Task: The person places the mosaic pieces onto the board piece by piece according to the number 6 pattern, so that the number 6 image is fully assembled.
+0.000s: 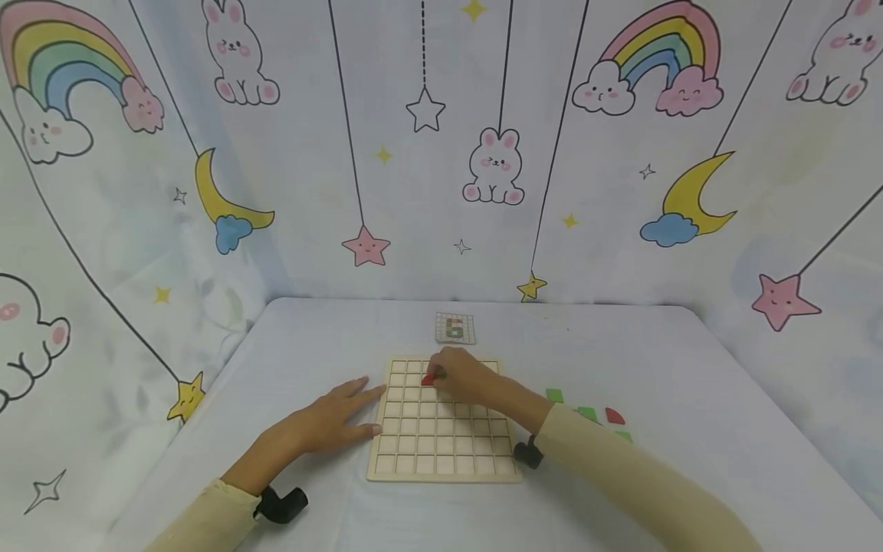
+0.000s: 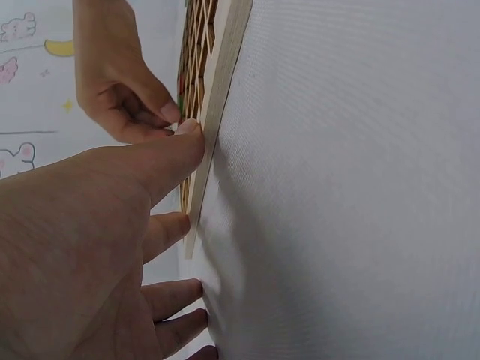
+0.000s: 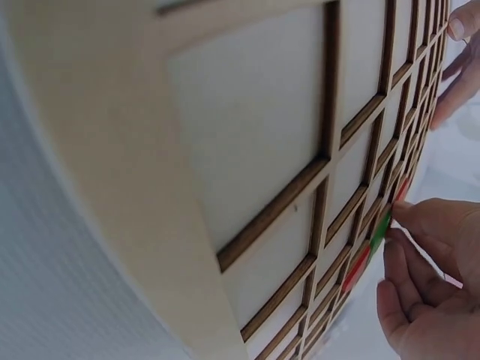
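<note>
A light wooden grid board (image 1: 444, 473) lies on the white table. My right hand (image 1: 461, 374) is over its far rows, with thumb and fingers pinching a small green tile (image 3: 380, 229) at the grid. Red tiles sit on either side of it: one red tile (image 3: 356, 270) shows nearer in the right wrist view, another red tile (image 3: 403, 189) farther along. My left hand (image 1: 333, 420) lies at the board's left edge, fingers spread and fairly straight. In the left wrist view its thumb (image 2: 191, 139) touches the board's rim (image 2: 217, 97).
Behind the board lies a small card (image 1: 455, 328) with a gridded, 6-like pattern. Right of the board are several loose tiles, among them a green tile (image 1: 555, 395) and a red quarter-round tile (image 1: 615, 416), partly beside the right sleeve. A printed curtain (image 1: 428, 192) hangs behind the table.
</note>
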`<state>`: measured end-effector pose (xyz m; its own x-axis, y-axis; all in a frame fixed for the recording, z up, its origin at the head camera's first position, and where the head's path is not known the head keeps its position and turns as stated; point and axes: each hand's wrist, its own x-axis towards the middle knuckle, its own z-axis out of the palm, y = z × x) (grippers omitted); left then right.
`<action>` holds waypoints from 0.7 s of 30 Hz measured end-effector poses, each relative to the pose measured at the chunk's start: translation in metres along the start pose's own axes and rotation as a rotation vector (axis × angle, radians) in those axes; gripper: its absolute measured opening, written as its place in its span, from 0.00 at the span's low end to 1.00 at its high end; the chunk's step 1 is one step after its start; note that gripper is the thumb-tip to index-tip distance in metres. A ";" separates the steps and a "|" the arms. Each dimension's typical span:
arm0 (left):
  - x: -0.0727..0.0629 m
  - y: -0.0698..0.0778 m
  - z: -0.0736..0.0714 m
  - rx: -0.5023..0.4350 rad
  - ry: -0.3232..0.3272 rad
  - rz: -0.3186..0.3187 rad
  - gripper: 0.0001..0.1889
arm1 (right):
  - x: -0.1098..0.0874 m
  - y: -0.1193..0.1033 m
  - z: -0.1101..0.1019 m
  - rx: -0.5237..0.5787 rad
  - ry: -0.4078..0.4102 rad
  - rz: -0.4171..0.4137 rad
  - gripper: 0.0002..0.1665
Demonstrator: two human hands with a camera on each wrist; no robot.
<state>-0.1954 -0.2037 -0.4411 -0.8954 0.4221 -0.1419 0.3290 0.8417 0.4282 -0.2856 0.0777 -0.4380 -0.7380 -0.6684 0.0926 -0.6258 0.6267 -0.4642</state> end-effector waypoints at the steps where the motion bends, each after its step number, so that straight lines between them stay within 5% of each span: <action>1: 0.000 0.000 0.000 0.001 0.000 0.000 0.39 | 0.000 0.000 0.000 -0.002 0.001 0.000 0.05; 11: 0.003 -0.001 0.002 -0.003 0.007 0.008 0.39 | -0.009 0.005 -0.012 -0.029 0.004 -0.051 0.07; 21: 0.005 0.000 0.002 0.014 -0.008 -0.011 0.39 | -0.041 0.034 -0.043 0.060 0.118 0.095 0.11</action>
<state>-0.1995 -0.2015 -0.4434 -0.8967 0.4152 -0.1536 0.3232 0.8511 0.4136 -0.2874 0.1436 -0.4199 -0.8201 -0.5532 0.1464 -0.5380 0.6579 -0.5270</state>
